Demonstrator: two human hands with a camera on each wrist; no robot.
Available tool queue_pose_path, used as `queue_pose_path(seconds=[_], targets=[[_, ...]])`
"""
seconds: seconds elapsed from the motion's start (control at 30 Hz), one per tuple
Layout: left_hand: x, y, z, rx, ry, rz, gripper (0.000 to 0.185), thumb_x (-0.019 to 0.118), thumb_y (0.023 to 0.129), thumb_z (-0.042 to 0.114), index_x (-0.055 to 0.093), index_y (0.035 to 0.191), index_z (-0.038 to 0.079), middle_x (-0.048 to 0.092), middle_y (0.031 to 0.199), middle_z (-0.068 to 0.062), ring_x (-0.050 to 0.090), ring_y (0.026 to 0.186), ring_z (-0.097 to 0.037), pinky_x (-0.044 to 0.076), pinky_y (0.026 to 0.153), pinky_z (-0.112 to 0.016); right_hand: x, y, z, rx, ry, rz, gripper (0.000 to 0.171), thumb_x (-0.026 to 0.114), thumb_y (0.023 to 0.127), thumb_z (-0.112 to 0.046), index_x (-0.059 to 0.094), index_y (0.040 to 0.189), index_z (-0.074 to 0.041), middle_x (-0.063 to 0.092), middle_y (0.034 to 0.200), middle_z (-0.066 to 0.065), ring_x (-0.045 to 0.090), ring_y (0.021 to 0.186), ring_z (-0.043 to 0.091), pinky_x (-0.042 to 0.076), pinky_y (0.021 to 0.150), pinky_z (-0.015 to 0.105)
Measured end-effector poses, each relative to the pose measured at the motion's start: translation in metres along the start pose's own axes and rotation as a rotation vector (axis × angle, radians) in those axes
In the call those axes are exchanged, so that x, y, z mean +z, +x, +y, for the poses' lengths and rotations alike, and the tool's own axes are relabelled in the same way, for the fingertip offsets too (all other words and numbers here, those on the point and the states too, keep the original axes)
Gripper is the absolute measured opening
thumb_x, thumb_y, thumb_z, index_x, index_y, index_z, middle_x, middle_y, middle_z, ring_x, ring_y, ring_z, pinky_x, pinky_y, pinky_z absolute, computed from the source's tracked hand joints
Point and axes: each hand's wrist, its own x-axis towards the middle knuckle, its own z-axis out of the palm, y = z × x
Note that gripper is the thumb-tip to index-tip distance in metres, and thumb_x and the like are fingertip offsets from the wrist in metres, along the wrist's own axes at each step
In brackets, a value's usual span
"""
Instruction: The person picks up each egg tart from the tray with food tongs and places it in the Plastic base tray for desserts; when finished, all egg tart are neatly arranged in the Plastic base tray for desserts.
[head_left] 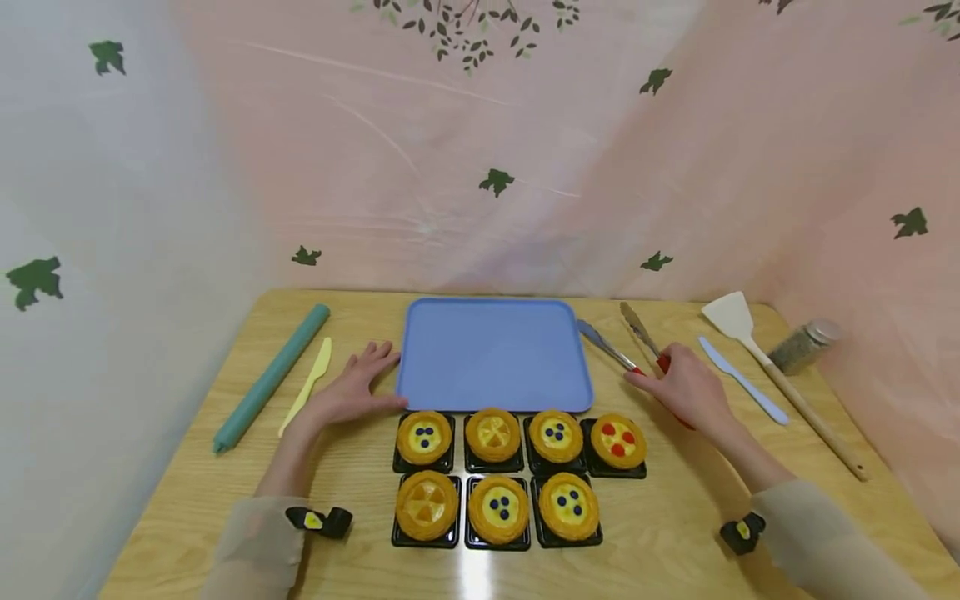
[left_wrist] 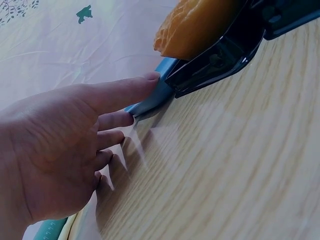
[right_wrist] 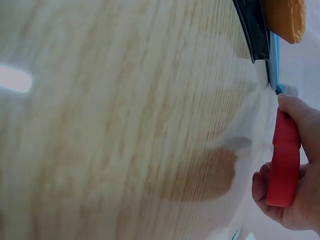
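Note:
My right hand (head_left: 688, 387) grips the red handles of a pair of metal tongs (head_left: 609, 346), whose two arms are spread and point toward the back of the table. A red tong handle (right_wrist: 286, 160) shows in the right wrist view, with fingers curled about it. Fingers spread, my left hand (head_left: 358, 387) lies at the left edge of a blue tray (head_left: 495, 354), thumb at its near corner. In the left wrist view the left hand's thumb (left_wrist: 125, 92) meets the tray rim beside a black tart holder (left_wrist: 220, 65). Several egg tarts (head_left: 492, 435) in black holders stand in two rows before the tray.
To the left lie a teal rolling pin (head_left: 272, 379) and a yellow plastic knife (head_left: 309, 385). On the right are a blue knife (head_left: 742, 381), a white spatula with a wooden handle (head_left: 783, 385) and a glass spice jar (head_left: 804, 346). A cloth backdrop (head_left: 420, 167) rises behind the table.

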Motion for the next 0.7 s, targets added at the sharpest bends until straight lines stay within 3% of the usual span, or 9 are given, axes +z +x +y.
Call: queue_pose_path(seconds=[0.23, 0.43, 0.7], targets=[[0.006, 0.005, 0.003, 0.006, 0.0, 0.0, 0.092, 0.073, 0.092, 0.046, 0.03, 0.161, 0.002, 0.011, 0.172, -0.024, -0.003, 0.16, -0.047, -0.004, 0.129, -0.065, 0.0, -0.001, 0.01, 0.059, 0.011, -0.047, 0.079, 0.07, 0.083, -0.072, 0.053, 0.103, 0.002, 0.06, 0.085, 0.015, 0.053, 0.068, 0.023, 0.039, 0.054, 0.029], [0.006, 0.002, 0.001, 0.006, -0.003, 0.008, 0.093, 0.073, 0.092, 0.047, 0.03, 0.161, 0.002, 0.011, 0.172, -0.024, -0.002, 0.16, -0.047, -0.004, 0.129, -0.065, 0.005, -0.001, 0.004, 0.063, 0.011, -0.071, 0.085, 0.069, 0.083, -0.074, 0.054, 0.11, 0.005, 0.061, 0.092, 0.018, 0.057, 0.073, 0.026, 0.041, 0.055, 0.029], [0.005, -0.002, -0.002, 0.002, 0.013, 0.017, 0.091, 0.073, 0.093, 0.045, 0.031, 0.161, 0.002, 0.012, 0.172, -0.024, -0.001, 0.16, -0.047, -0.002, 0.129, -0.065, 0.013, 0.0, -0.008, 0.103, -0.049, -0.07, 0.085, 0.068, 0.08, -0.079, 0.051, 0.101, 0.001, 0.056, 0.088, 0.017, 0.054, 0.071, 0.029, 0.037, 0.053, 0.033]])
